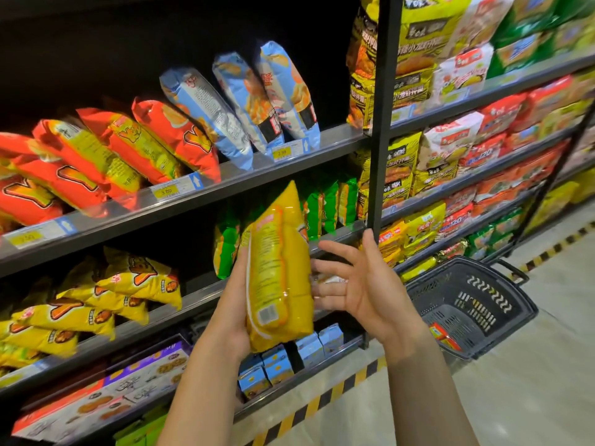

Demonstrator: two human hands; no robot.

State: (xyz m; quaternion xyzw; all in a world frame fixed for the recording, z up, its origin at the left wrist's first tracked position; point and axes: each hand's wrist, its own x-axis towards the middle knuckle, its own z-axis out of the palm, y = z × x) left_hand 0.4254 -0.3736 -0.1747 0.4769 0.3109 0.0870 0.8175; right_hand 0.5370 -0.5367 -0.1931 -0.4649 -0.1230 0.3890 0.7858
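A yellow snack bag [280, 272] stands upright in front of the shelves, its back label and barcode facing me. My left hand [233, 304] grips it from the left and below, fingers wrapped behind it. My right hand [357, 284] is spread open just to the bag's right, fingers straight and pointing at the bag; the fingertips reach its right edge, and whether they touch it is unclear.
Shelves [206, 201] carry red, blue, yellow and green snack bags, with boxes on the bottom level. A black upright post [380, 123] divides them from noodle packs on the right. A dark shopping basket [473, 304] holding a small red pack sits on the floor at right.
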